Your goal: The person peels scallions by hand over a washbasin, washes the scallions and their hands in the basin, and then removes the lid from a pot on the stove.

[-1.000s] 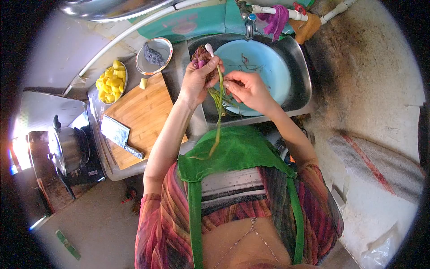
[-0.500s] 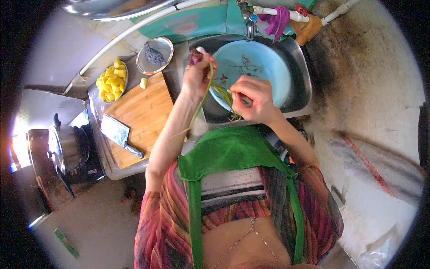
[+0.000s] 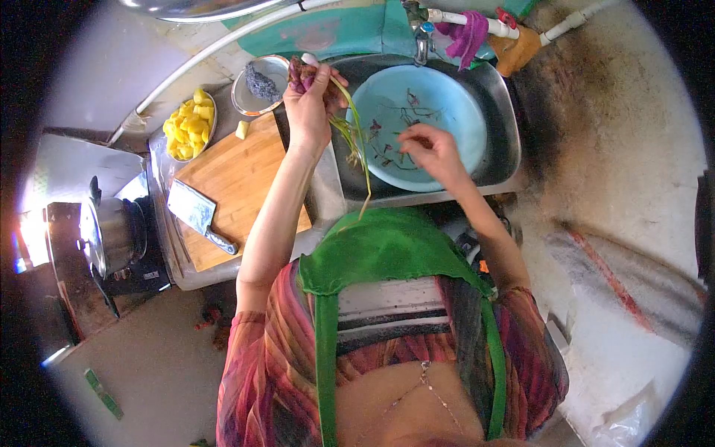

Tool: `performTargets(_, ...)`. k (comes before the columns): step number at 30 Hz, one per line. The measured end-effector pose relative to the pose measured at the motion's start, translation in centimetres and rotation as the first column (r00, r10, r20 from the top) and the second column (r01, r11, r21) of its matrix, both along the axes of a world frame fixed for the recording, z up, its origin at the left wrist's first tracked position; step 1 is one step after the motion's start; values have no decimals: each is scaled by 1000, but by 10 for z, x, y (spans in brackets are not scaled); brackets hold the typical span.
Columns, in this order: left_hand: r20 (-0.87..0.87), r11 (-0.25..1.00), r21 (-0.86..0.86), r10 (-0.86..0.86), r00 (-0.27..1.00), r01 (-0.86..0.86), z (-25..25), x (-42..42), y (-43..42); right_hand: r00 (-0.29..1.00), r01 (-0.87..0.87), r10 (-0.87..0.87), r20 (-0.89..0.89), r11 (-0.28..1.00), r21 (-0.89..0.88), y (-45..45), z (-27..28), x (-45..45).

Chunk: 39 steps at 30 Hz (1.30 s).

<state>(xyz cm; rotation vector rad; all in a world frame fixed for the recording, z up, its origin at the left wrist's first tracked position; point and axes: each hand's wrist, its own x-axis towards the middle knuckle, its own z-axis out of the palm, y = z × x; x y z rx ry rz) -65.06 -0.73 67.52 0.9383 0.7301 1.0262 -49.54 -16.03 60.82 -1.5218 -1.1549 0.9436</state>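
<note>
A bunch of green onions (image 3: 359, 134) with long green leaves and purple-red and white bulbs is gripped in my left hand (image 3: 309, 112), with the bulbs pointing up and the leaves hanging down past the sink's left edge. Over the light blue basin (image 3: 465, 112) is my right hand (image 3: 433, 155), its fingers loosely curled and slightly apart, with nothing clearly visible between them. Thin reddish-brown and green scraps (image 3: 410, 112) lie in the basin, several of them near my right fingertips. The basin sits inside a metal sink (image 3: 509, 153).
Left of the sink, a cleaver (image 3: 192, 207) rests on a wooden cutting board (image 3: 246, 179) beside a small yellow piece (image 3: 242, 130). Behind are a plate of yellow chunks (image 3: 190, 128) and a bowl with a grey scourer (image 3: 261, 83). A tap (image 3: 422, 45) overhangs the basin; a pot (image 3: 112, 237) stands far left.
My left hand has moved left and up with the green onions. My right hand has come away from the leaves, moving right and slightly down over the basin, and its fingers have loosened.
</note>
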Motion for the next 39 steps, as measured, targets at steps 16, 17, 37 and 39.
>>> performTargets(16, 72, 961, -134, 253, 965, -242, -29, -7, 6, 954, 160, -251, 163, 888, 431, -17, 69, -38)
performTargets(17, 90, 960, -182, 233, 968, -214, -26, -12, 7, 929, 189, -318, 191, 849, 493, -24, 74, -28)
performTargets(37, -172, 943, -286, -227, 959, 172, -20, 53, -57, 989, 144, -144, 15, 990, 8, -11, 20, 57)
performTargets(39, -149, 925, -320, -264, 953, 206, -22, 44, -46, 945, 279, -290, 152, 956, 91, -26, 3, 95)
